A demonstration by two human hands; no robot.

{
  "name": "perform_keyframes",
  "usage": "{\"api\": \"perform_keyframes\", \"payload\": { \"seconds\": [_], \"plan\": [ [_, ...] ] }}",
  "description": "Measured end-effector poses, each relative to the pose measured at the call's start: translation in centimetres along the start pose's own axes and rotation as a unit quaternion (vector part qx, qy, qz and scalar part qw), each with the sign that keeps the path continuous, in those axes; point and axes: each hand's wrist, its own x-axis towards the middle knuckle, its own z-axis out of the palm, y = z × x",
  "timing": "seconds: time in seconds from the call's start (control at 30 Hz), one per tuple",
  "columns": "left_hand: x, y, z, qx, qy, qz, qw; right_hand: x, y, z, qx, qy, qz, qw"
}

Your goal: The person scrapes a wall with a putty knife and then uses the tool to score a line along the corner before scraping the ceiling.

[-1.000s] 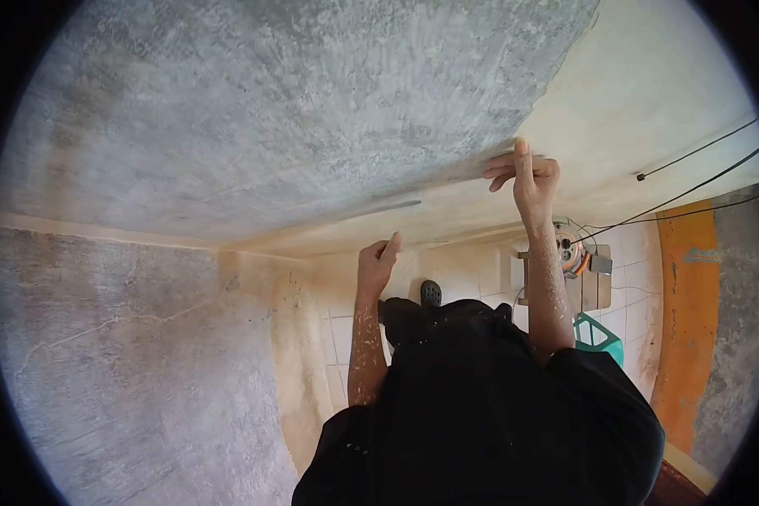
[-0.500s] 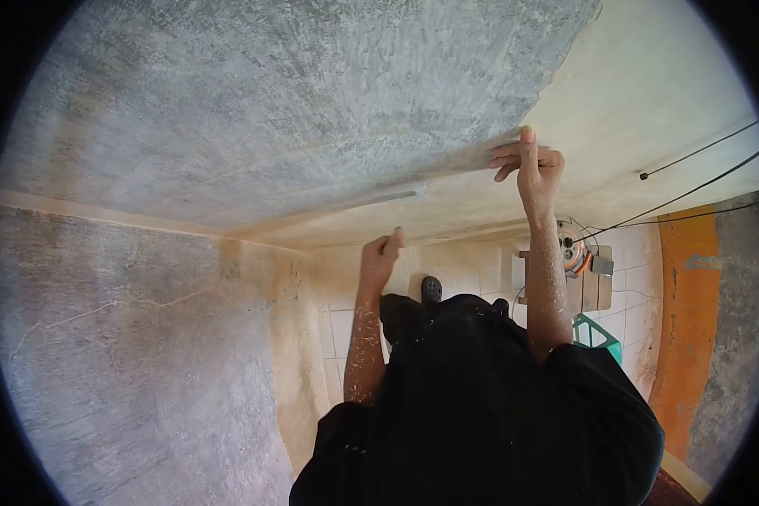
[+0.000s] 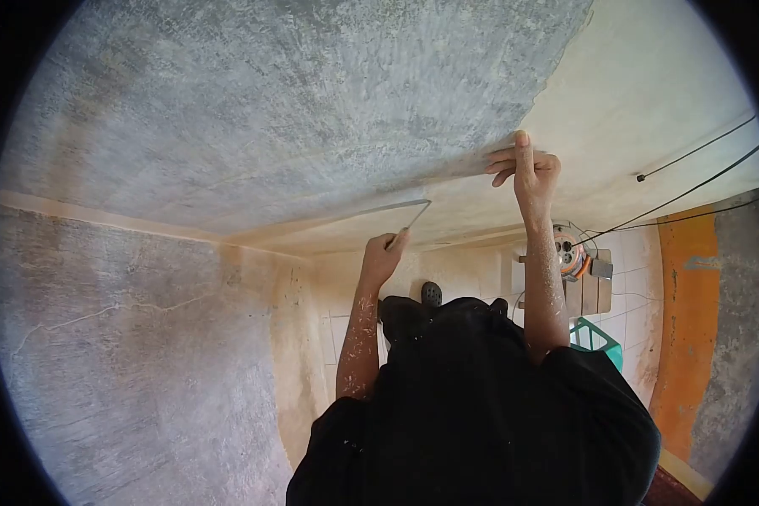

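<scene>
The wide grey plaster [image 3: 295,110] looks rough and matt, mottled with trowel strokes. Beside it, the cream coat [image 3: 649,76] under the right hand [image 3: 531,173] is smoother, chalky and dull. The trowel [image 3: 401,205] in the left hand [image 3: 382,253] has a thin metal blade with a faint sheen. Both forearms are flecked with dried pale spatter. The black shirt [image 3: 481,405] is matt cloth. The floor tiles [image 3: 481,270] look pale and glazed; the stool [image 3: 599,337] is green plastic.
</scene>
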Motion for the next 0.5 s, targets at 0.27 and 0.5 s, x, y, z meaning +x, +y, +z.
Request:
{"api": "perform_keyframes", "payload": {
  "seconds": [0.27,0.5],
  "plan": [
    [0.5,-1.2,-0.1,0.002,-0.010,0.003,1.000,-0.1,0.0,0.1,-0.009,0.003,0.003,1.000],
    [1.6,-1.7,1.4,-0.037,-0.050,0.007,0.998,-0.1,-0.2,0.0,-0.019,0.002,-0.001,1.000]
  ]
}}
